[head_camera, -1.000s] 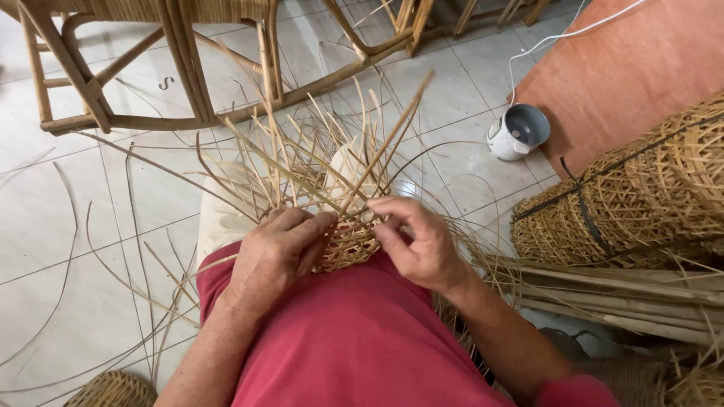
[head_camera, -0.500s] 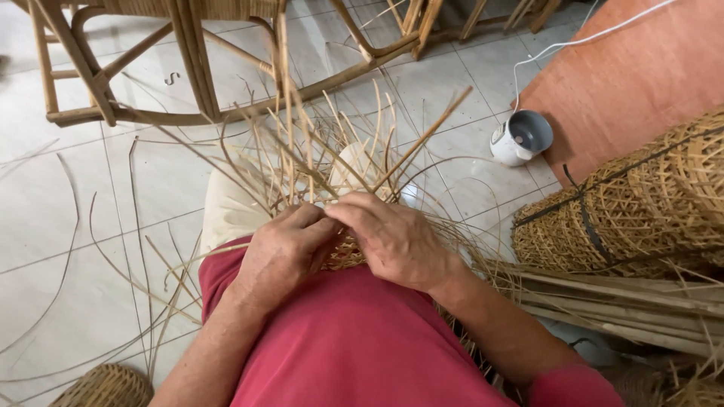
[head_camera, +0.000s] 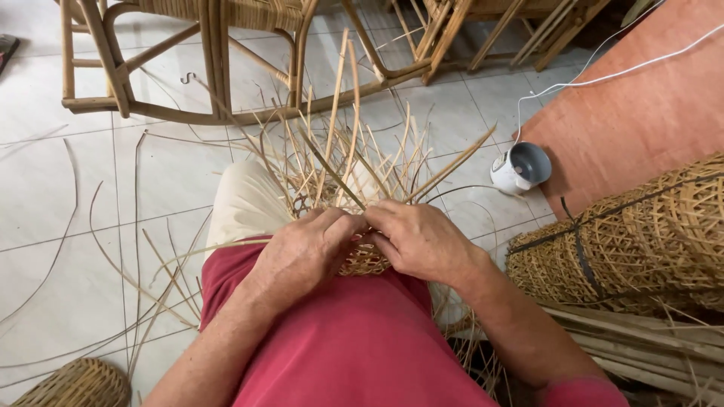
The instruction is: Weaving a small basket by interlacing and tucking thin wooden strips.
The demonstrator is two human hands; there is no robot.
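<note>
Down at the near edge, a red shirt (head_camera: 354, 339) fills the lap, and just past it both hands meet on a small woven piece (head_camera: 364, 258). The left hand (head_camera: 302, 252) curls over its left side, grip closed on the weave, fingers bent tight against it. The right hand (head_camera: 422, 241) presses in from the right, fingertips pinching the strips where the two hands touch. The woven piece sits between the hands, right above the lap, and loose strips (head_camera: 339, 143) fan up and outward from it. Near left, a round woven basket (head_camera: 75, 384) pokes in at the corner. Right of the hands lies a roll of open cane mesh (head_camera: 641, 234). Farther on, a small white cup (head_camera: 520, 167) rests on the tiled floor (head_camera: 60, 211). Farthest back stands a rattan chair frame (head_camera: 204, 60).
</note>
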